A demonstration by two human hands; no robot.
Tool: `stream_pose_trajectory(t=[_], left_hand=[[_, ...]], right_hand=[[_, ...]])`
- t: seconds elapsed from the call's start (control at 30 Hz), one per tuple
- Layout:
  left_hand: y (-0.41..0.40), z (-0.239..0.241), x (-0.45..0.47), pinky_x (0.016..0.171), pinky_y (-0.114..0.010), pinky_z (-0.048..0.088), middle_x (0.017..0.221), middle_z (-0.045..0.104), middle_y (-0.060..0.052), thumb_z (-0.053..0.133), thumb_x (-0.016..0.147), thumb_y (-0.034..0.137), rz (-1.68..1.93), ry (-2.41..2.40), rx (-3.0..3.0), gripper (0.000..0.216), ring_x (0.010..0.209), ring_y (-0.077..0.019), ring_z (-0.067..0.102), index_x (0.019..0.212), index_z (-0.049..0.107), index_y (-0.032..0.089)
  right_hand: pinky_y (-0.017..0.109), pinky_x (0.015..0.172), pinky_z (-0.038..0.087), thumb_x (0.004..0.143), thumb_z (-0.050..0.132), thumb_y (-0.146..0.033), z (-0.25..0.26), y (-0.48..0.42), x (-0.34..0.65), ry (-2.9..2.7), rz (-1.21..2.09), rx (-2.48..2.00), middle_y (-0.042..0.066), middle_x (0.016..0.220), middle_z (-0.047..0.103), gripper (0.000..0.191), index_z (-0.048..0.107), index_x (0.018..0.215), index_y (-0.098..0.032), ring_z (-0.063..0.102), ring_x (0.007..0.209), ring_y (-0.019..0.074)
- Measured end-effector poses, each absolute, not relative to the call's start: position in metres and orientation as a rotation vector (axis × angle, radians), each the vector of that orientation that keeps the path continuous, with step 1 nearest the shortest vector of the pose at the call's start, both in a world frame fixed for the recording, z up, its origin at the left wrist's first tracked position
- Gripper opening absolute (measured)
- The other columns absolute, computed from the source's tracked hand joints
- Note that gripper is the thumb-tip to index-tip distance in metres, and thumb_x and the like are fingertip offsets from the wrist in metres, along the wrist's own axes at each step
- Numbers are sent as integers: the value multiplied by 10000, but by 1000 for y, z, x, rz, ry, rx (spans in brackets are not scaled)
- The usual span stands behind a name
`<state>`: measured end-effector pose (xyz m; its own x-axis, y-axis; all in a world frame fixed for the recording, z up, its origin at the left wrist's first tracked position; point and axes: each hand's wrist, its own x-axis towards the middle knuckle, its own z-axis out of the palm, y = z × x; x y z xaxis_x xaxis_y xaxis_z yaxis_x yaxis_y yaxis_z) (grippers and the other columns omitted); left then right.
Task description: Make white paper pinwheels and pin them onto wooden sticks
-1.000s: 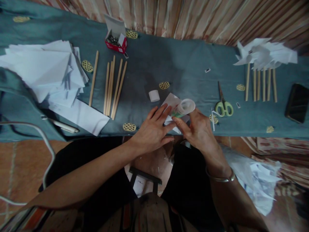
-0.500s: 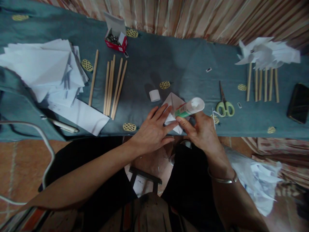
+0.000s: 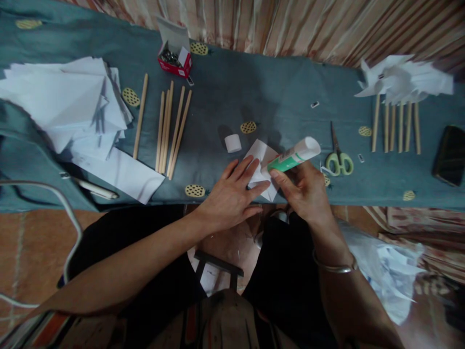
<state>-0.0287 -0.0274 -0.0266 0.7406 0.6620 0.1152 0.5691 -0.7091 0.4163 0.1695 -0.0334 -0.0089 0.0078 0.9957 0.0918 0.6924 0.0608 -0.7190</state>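
Note:
A small piece of white paper [image 3: 259, 148] with crease lines lies near the front edge of the cloth-covered table. My left hand [image 3: 234, 196] rests on it with fingers spread, pressing its left side. In my right hand [image 3: 303, 191] is a green-and-white glue stick [image 3: 294, 155], tilted so its lower end meets the paper; the very tip is hidden. The white cap [image 3: 233, 143] of the glue stick sits just beyond my left fingertips. Green-handled scissors [image 3: 338, 157] lie to the right of my right hand.
Wooden sticks [image 3: 165, 131] and a stack of white paper [image 3: 69, 102] lie at left. A red box [image 3: 175, 60] of small metal pieces stands open behind. Paper pinwheels [image 3: 403, 80] on sticks and a black phone [image 3: 449, 155] lie at right. A plastic bag [image 3: 385, 266] is on the floor.
The upper end of the glue stick has swung right, and my right hand has shifted slightly right. My left hand stays on the paper.

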Motion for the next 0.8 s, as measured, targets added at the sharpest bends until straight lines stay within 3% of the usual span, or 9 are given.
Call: stream_pose_trajectory(t=[0.37, 0.8], left_hand=[[-27, -28, -29, 1156, -594, 272, 1578, 337, -180, 642, 869, 480, 380, 943, 2587, 574, 1481, -381, 249, 1368, 518, 224], [-27, -26, -29, 1161, -603, 263, 1589, 314, -188, 645, 872, 453, 369, 923, 2555, 553, 1488, -378, 232, 1355, 532, 210]], right_hand=[[406, 776, 552, 863, 648, -460, -13, -27, 167, -1644, 721, -1661, 50, 917, 711, 246, 603, 946, -232, 687, 863, 242], [383, 762, 559, 879, 617, -476, -14, -16, 167, -1756, 801, -1595, 41, 948, 706, 364, 575, 1143, -228, 675, 864, 225]])
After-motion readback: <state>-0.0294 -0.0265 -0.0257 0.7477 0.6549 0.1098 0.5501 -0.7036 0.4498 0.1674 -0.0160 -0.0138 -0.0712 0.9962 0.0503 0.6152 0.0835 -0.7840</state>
